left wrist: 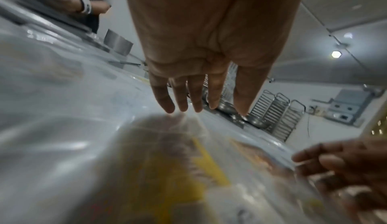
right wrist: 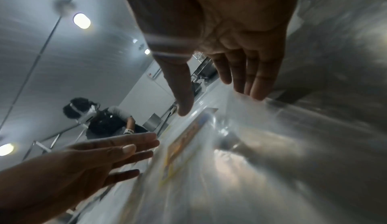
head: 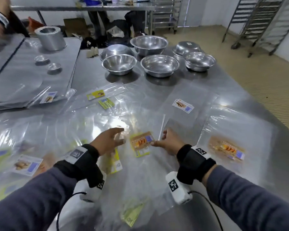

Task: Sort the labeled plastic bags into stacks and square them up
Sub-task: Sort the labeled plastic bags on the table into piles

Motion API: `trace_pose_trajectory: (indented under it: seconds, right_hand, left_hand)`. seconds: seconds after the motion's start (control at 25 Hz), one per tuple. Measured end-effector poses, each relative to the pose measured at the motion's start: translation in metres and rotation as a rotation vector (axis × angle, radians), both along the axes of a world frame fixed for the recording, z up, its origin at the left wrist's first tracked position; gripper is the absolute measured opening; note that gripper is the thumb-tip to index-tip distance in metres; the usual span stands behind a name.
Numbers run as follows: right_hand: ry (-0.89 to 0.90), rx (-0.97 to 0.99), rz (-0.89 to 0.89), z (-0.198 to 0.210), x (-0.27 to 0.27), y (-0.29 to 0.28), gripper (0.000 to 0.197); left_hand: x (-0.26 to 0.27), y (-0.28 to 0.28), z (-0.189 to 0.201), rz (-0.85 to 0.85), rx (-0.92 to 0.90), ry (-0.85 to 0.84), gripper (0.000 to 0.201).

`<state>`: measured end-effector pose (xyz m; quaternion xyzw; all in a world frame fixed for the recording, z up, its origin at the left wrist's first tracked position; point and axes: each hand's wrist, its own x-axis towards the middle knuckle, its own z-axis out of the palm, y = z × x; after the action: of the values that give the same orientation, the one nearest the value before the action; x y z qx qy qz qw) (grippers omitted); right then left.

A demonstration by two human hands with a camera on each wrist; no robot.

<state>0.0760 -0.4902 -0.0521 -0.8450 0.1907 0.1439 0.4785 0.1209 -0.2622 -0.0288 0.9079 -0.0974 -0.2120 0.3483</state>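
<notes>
The left hand (head: pixel 107 142) hovers with straight, spread fingers (left wrist: pixel 213 93) just above the loose bags (head: pixel 83 124), holding nothing. The right hand (head: pixel 168 142) is likewise flat and open, its fingertips (right wrist: pixel 257 85) touching clear plastic. Between the two hands lies a bag with an orange label (head: pixel 142 141), the right thumb beside it. A labeled stack (head: pixel 227 149) lies right of the right hand; bowls (head: pixel 159 65) stand beyond both.
</notes>
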Motion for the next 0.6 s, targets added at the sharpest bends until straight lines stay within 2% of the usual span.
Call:
trace_pose_trajectory:
  seconds: [0.08,0.16,0.24,0.32,0.44,0.52,0.6]
  right_hand:
    - [0.013,-0.04,-0.007,-0.003,0.009,0.005,0.079]
    - [0.02,-0.097,-0.036,-0.008,0.018,0.005,0.062]
    - [0.003,-0.154,-0.069,-0.012,0.022,0.003,0.039]
    - [-0.031,-0.185,-0.102,-0.013,0.021,-0.001,0.035]
    - [-0.123,-0.2,-0.12,-0.004,0.014,-0.015,0.019]
    - [-0.222,-0.117,-0.171,0.011,0.006,-0.034,0.024]
    - [-0.289,-0.183,-0.158,0.03,-0.005,-0.064,0.059]
  left_hand:
    - [-0.005,0.002,-0.008,-0.206,0.335,-0.057,0.067]
    - [-0.01,0.001,-0.014,-0.293,0.487,-0.071,0.078]
    - [-0.013,-0.001,-0.016,-0.283,0.472,-0.048,0.083]
    - [-0.015,-0.004,-0.015,-0.25,0.424,-0.03,0.086]
    - [-0.013,-0.016,-0.011,-0.238,0.415,-0.066,0.083]
    - [-0.008,-0.03,-0.007,-0.267,0.41,-0.086,0.079]
    - [-0.003,-0.049,-0.004,-0.301,0.402,-0.091,0.078]
